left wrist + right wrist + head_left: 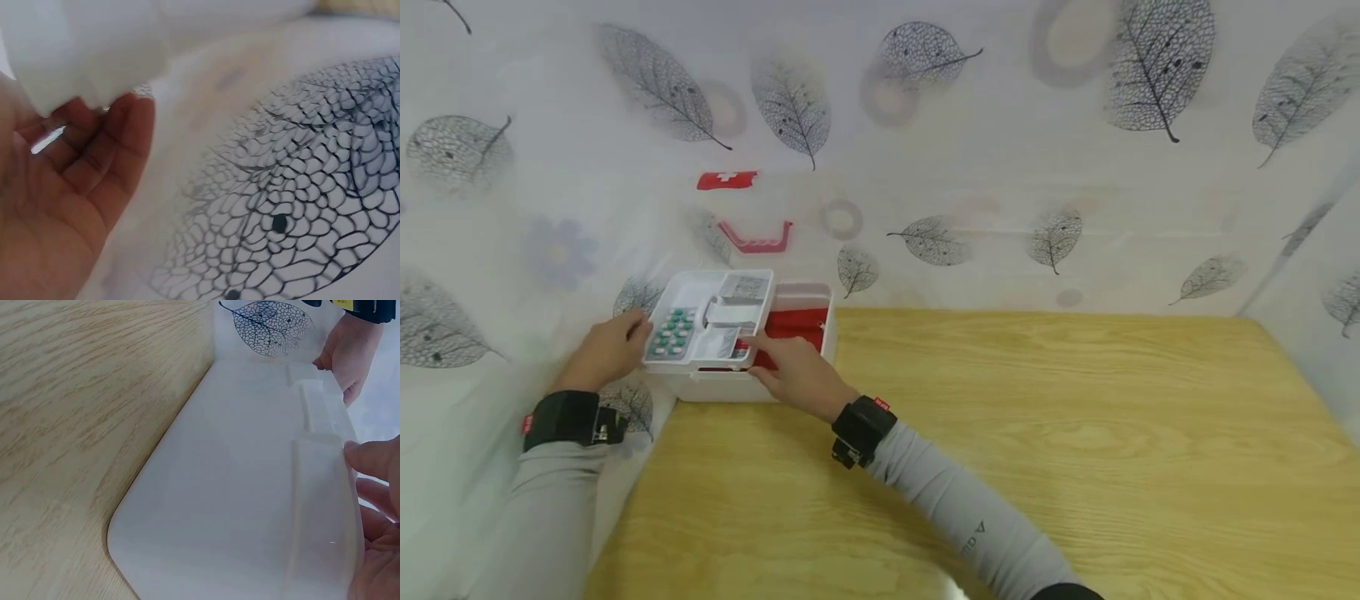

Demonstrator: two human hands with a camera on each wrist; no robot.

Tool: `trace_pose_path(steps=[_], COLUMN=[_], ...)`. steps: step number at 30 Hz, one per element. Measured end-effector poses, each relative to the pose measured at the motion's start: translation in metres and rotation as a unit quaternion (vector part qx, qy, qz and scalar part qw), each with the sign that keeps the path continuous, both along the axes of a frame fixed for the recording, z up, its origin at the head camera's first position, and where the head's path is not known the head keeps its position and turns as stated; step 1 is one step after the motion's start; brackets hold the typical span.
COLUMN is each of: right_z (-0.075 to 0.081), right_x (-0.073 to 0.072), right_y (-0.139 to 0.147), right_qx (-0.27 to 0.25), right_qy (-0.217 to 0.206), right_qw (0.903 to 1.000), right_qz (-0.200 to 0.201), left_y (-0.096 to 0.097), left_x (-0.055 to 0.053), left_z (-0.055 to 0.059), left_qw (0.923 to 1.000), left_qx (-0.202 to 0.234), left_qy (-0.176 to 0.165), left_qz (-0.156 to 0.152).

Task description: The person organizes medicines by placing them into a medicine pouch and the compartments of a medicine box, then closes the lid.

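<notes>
A white box [722, 388] stands at the table's back left corner. On it lies a white compartment tray [696, 287], offset to the left and leaving the box's right part uncovered. The tray holds a blister pack of green-and-white capsules [672, 335] and several small packets [745, 289]. My left hand [602, 350] grips the tray's left edge, its fingers curled under a white rim in the left wrist view. My right hand [801, 375] holds the tray's front right corner by thumb and fingers. Red cloth-like material [797, 323] shows inside the box.
Behind the box, a red handle [756, 244] and a red label with a white cross [727, 180] show against the pale background. A leaf-printed sheet [970, 150] rises along the back and left. The wood-grain table [1075, 433] extends to the right.
</notes>
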State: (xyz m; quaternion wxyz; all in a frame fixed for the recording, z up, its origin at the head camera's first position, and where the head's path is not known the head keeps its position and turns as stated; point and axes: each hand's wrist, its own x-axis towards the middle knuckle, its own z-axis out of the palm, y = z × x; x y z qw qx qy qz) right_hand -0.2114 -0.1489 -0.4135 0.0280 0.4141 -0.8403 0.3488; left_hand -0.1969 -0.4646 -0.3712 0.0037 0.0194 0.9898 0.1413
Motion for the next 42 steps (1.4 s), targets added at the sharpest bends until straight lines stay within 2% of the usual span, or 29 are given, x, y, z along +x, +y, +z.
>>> trace_pose_path(steps=[4,10,15,25,28,30,34,36,38,40,42], right_z=[-0.001,-0.001,-0.001,-0.001,-0.002,-0.003,-0.001,0.001,0.002,0.001,-0.002], right_x=[0.000,-0.002,-0.002,-0.003,-0.004,-0.004,-0.002,-0.002,-0.003,-0.008,-0.017], right_y=[0.000,0.001,0.001,-0.002,-0.002,-0.002,-0.001,0.000,0.002,0.006,0.013], right_qx=[-0.012,-0.011,0.011,0.028,0.029,0.030,0.013,-0.012,-0.040,-0.074,-0.104], right_qy=[-0.004,-0.017,-0.028,-0.024,-0.028,-0.026,-0.022,-0.021,-0.014,-0.001,-0.004], right_qw=[0.9997,0.9996,0.9995,0.9993,0.9991,0.9991,0.9997,0.9997,0.9981,0.9919,0.9795], right_qz=[0.019,0.021,0.006,0.010,0.014,0.013,0.004,-0.011,-0.045,-0.103,-0.172], left_y=[-0.007,-0.008,-0.003,0.003,0.004,0.004,0.003,0.003,0.003,0.002,0.002], left_x=[0.003,0.003,0.002,0.003,0.002,0.001,0.001,0.002,0.004,0.004,0.004], left_z=[0.002,0.002,-0.005,-0.022,-0.028,-0.030,-0.030,-0.030,-0.030,-0.031,-0.032], left_qw=[1.0000,1.0000,0.9999,0.9981,0.9979,0.9977,0.9963,0.9943,0.9897,0.9832,0.9787], left_qx=[0.000,0.002,0.005,0.002,0.011,0.019,0.048,0.082,0.127,0.171,0.194], left_qy=[0.005,0.004,-0.010,0.011,0.003,-0.014,-0.038,-0.029,-0.016,-0.006,-0.002], left_qz=[-0.008,0.003,0.011,0.061,0.064,0.064,0.060,0.061,0.064,0.065,0.066])
